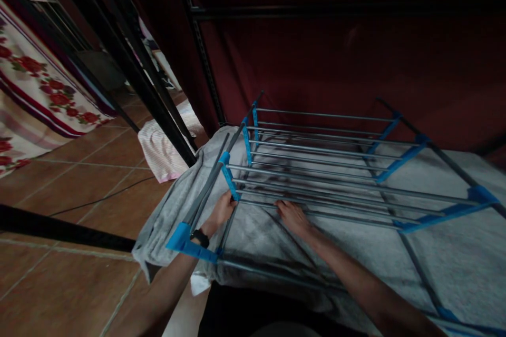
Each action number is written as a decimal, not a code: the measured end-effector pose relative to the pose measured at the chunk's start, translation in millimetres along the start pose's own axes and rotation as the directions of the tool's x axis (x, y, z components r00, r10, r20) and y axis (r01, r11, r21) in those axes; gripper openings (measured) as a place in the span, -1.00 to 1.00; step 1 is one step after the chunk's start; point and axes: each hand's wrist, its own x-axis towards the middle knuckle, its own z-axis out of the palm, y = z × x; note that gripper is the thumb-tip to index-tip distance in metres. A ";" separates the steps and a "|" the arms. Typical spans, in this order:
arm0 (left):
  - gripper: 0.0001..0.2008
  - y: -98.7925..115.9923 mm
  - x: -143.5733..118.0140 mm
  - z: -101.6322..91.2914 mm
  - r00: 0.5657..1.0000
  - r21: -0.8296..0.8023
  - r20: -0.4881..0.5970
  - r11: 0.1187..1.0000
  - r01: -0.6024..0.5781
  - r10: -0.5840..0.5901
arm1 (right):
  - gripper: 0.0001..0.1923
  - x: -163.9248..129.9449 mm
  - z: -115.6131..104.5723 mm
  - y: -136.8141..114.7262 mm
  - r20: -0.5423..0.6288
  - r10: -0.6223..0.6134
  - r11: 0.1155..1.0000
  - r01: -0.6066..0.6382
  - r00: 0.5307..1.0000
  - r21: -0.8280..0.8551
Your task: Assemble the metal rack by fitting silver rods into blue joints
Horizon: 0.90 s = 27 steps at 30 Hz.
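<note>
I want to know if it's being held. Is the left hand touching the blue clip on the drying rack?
Touching. In the head view the left hand closes its fingers around the rack's rod right at the blue clip, with no gap between them. The right hand rests on the rods nearby.

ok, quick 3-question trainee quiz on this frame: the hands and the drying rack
1. True or false: the left hand touches the grey metal drying rack with blue plastic joints.
2. Where does the right hand rest? A) on the terracotta floor tiles B) on the rack's rods over the grey towel C) on the black metal frame
3. What is worn on the left wrist?

Key: 1 true, at a blue joint on the rack's left side. 2 B. 3 a black wristband, possibly a watch.
</note>
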 end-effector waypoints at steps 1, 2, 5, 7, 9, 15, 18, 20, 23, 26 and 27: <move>-0.85 1.9 -0.1 -0.6 1.000 0.014 0.004 1.000 -0.010 0.010 | -0.61 -0.4 0.5 0.8 -0.005 -0.003 1.000 0.003 1.000 0.004; -0.87 4.4 -0.2 -1.6 1.000 0.031 0.012 0.999 -0.018 0.018 | -0.61 -0.7 0.4 1.9 -0.008 -0.006 1.000 0.006 1.000 0.005; -0.91 12.9 -0.9 -4.7 0.998 0.090 0.040 0.995 -0.046 0.042 | -0.59 -1.6 -2.0 6.8 -0.008 -0.014 1.000 0.014 1.000 0.008; -0.92 16.6 -2.3 -4.3 0.997 0.112 0.055 0.992 -0.062 0.057 | -0.58 -2.7 -3.7 10.8 -0.001 -0.006 1.000 0.006 1.000 0.014; -0.92 18.0 -4.1 -1.3 0.996 0.116 0.060 0.991 -0.067 0.061 | -0.58 -4.2 -4.7 14.1 0.010 0.002 1.000 -0.003 1.000 0.024; -0.91 18.0 -3.9 7.6 1.000 0.078 0.001 0.997 -0.007 0.007 | -0.59 -8.2 -6.1 15.2 -0.006 0.000 0.999 0.000 1.000 0.034; -0.91 16.9 -2.1 8.0 1.000 0.054 -0.003 0.998 0.009 -0.008 | -0.59 -9.2 -7.3 14.0 -0.003 0.006 0.999 -0.006 1.000 0.032; -0.90 13.5 -1.1 8.7 1.000 0.030 0.004 0.999 0.022 -0.022 | -0.59 -9.5 -7.4 14.2 -0.011 0.005 1.000 -0.005 1.000 0.027; -0.88 3.6 0.8 12.3 0.998 -0.029 0.039 0.999 0.043 -0.042 | -0.60 -9.0 -6.1 15.8 -0.022 -0.013 0.999 0.014 1.000 0.038; -0.85 -8.5 3.9 17.5 0.996 -0.090 0.067 0.994 0.060 -0.054 | -0.60 -8.1 -4.6 17.6 -0.004 -0.029 0.998 0.030 1.000 0.049; -0.85 -12.0 5.1 19.0 0.996 -0.106 0.072 0.992 0.064 -0.057 | -0.60 -7.9 -4.4 18.1 0.003 -0.030 0.998 0.029 1.000 0.047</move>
